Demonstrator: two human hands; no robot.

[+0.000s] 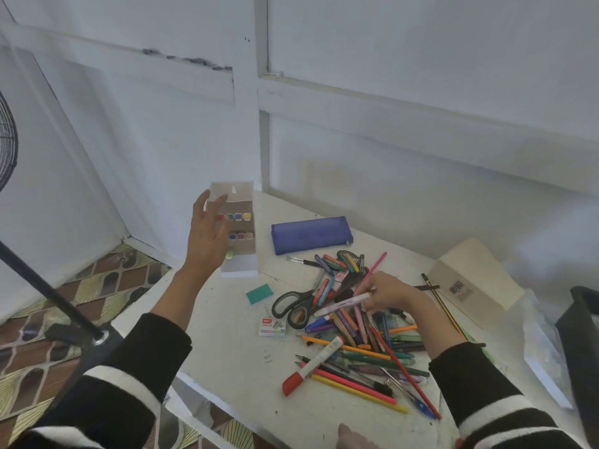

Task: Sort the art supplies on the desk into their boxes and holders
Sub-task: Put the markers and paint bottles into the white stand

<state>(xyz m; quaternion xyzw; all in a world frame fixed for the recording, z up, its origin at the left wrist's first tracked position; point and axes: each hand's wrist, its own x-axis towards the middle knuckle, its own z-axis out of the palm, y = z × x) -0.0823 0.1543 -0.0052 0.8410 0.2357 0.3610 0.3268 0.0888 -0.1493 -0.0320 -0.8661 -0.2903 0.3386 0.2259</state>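
A heap of pens, pencils, crayons and markers (363,338) lies on the white desk (227,335). My right hand (385,291) is over the heap and pinches a pale lilac highlighter (343,304) by its right end. My left hand (207,236) hovers with fingers spread in front of an open white highlighter box (241,231) that holds two rows of coloured caps. A blue pencil pouch (311,234) lies behind the heap. Black-handled scissors (296,306) rest at the heap's left edge.
A green eraser (259,293) and a small staples box (272,327) lie left of the heap. A red-capped white marker (312,364) sits at the front. A cardboard box (470,280) and a dark bin (580,332) stand at the right. A fan stand (48,296) crosses the left.
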